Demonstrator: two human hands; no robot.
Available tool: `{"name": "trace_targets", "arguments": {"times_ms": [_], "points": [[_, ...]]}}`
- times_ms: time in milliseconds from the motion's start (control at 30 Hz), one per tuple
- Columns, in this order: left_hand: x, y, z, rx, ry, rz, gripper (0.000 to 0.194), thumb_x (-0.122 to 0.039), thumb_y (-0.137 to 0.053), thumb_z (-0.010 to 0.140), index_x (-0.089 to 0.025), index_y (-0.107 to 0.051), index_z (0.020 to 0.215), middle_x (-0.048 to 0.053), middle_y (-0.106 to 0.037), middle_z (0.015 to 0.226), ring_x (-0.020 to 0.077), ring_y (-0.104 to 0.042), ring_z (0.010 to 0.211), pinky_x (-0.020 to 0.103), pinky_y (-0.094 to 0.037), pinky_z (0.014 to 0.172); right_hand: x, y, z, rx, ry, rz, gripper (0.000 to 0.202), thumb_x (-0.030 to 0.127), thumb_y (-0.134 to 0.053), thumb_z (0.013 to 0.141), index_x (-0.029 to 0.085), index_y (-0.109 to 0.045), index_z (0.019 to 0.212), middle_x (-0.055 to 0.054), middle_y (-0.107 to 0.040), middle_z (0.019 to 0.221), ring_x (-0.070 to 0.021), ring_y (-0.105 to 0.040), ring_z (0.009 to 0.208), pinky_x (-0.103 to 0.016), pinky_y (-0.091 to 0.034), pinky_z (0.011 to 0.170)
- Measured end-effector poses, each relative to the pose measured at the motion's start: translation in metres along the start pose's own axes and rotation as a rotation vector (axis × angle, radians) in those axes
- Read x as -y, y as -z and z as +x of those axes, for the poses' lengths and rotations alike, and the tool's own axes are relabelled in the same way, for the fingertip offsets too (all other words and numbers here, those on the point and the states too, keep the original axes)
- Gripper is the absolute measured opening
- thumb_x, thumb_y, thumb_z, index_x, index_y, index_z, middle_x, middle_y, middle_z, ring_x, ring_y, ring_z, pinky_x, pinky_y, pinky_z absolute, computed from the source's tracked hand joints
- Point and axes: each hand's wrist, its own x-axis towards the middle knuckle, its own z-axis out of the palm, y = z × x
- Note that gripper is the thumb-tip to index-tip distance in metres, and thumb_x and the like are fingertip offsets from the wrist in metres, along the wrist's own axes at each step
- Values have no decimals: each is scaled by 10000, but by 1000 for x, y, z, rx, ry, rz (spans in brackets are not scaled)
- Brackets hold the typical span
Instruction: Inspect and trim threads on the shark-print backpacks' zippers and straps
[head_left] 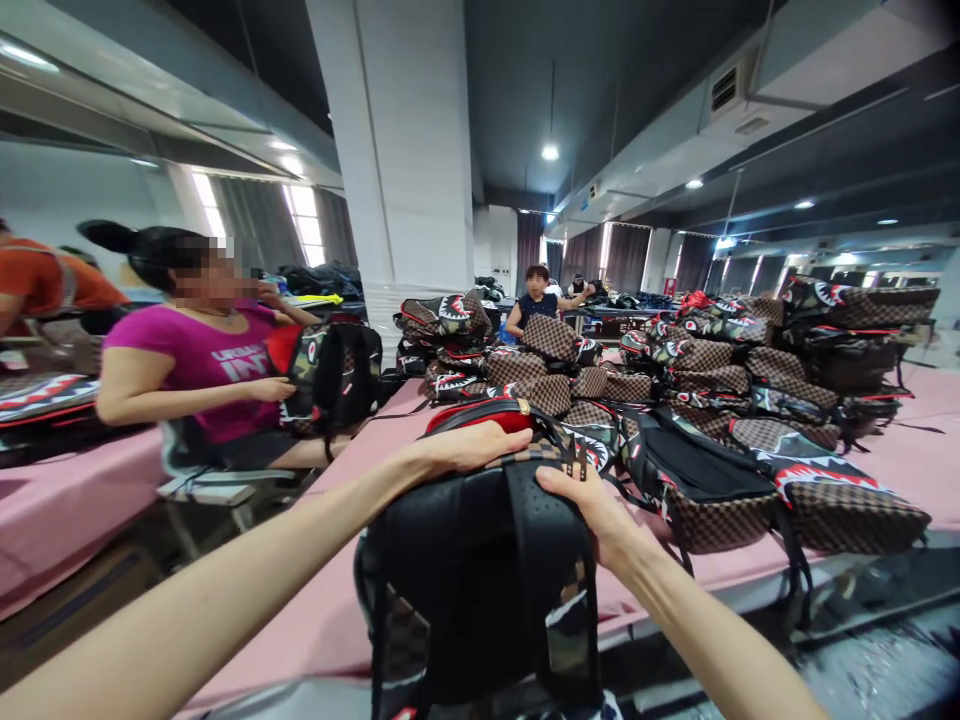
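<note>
A black backpack (480,570) with checkered and camouflage patches stands upright in front of me, its straps facing me. Its top is open at the far side, where a red lining (469,412) shows. My left hand (480,445) lies across the top edge near the lining, fingers together on the fabric. On the right of the top, my right hand (585,500) grips the backpack near a shoulder strap, thumb on the strap. Small dark snippers (576,462) stick up from my right hand.
Many checkered backpacks (697,355) are piled on the pink table (926,400) ahead and right. Two more backpacks lie near the right front. A seated person (202,350) at the left holds a camouflage backpack (330,370); another person (536,300) is behind the pile.
</note>
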Motion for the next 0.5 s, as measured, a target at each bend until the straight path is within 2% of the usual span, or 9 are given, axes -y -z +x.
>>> {"name": "trace_targets", "arguments": {"times_ms": [100, 200, 233, 300, 333, 400, 433, 500], "points": [[-6, 3, -25, -103, -110, 90, 504, -610, -416, 793, -170, -663, 802, 31, -656, 791, 179, -552, 730, 247, -411, 738, -6, -3, 2, 2, 37, 51, 382, 305, -778, 583, 173, -663, 923, -18, -685, 807, -145, -623, 693, -271, -502, 692], [-9, -4, -70, -426, -215, 170, 403, -521, -608, 697, -221, -671, 959, 46, -656, 1040, 245, -543, 998, 279, -363, 933, -8, 6, 5, -66, 27, 50, 327, 310, -762, 602, 170, -663, 880, -8, -685, 751, -139, -619, 639, -258, -505, 634], [-5, -8, -88, -562, -198, 160, 395, -504, -640, 670, -243, -676, 965, 41, -654, 1060, 252, -539, 1018, 278, -363, 945, -8, 9, 6, -89, 15, 41, 324, 311, -765, 596, 167, -660, 866, -6, -684, 739, -136, -615, 623, -254, -503, 616], [10, -16, -121, -744, -31, 93, 334, -521, -653, 636, -266, -704, 845, 36, -690, 925, 251, -584, 887, 276, -434, 855, -7, 13, 8, -133, -9, 27, 360, 303, -786, 563, 167, -645, 865, -3, -684, 748, -135, -616, 627, -249, -503, 607], [20, -21, -134, -753, 92, 37, 316, -548, -653, 615, -259, -707, 731, 39, -695, 800, 247, -595, 777, 279, -469, 768, -7, 13, 9, -146, -18, 26, 389, 296, -797, 546, 172, -636, 877, 0, -684, 762, -136, -620, 643, -250, -505, 615], [40, -33, -150, -660, 283, -124, 354, -588, -657, 578, -235, -670, 570, 46, -669, 642, 243, -591, 669, 285, -494, 661, -7, 13, 10, -142, -32, 29, 426, 293, -807, 533, 180, -621, 899, 3, -684, 780, -138, -626, 665, -253, -509, 626], [48, -40, -153, -611, 324, -219, 373, -597, -661, 571, -224, -661, 556, 46, -667, 634, 246, -598, 683, 287, -502, 658, -7, 12, 10, -130, -38, 31, 426, 296, -807, 534, 179, -618, 898, 2, -684, 777, -137, -627, 662, -253, -509, 621], [55, -53, -149, -567, 303, -410, 387, -592, -660, 595, -210, -679, 649, 43, -688, 721, 254, -611, 781, 291, -511, 710, -8, 11, 9, -91, -47, 21, 399, 308, -804, 542, 164, -624, 867, -3, -681, 740, -132, -620, 620, -243, -503, 587]]}}
